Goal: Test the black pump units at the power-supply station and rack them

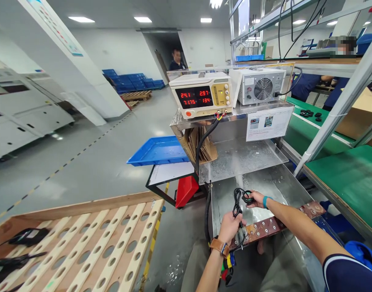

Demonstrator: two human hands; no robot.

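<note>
My left hand (pixel 230 227), with a brown-strapped watch on its wrist, is closed on the lower end of a bundled black cable (pixel 237 205). The bundle stands up above the fingers in a folded loop. Farther forward, my right hand (pixel 256 199), wearing a teal wristband, pinches a dark round end of cable near the bundle's top; its exact kind is too small to tell. Just beneath both hands runs a reddish-brown bar (pixel 265 228) set with several round metal contacts. Metal sheet (pixel 224 202) covers the bench behind it. More dark cord hangs under my left hand.
A power supply (pixel 201 95) with red digits stands on the shelf beside a grey fan unit (pixel 263 87). Left are a blue tray (pixel 157 151), a red bin (pixel 186 190) and a wooden crate (pixel 112 239) holding black devices. A green-topped bench (pixel 350 178) lies right. A person stands far back.
</note>
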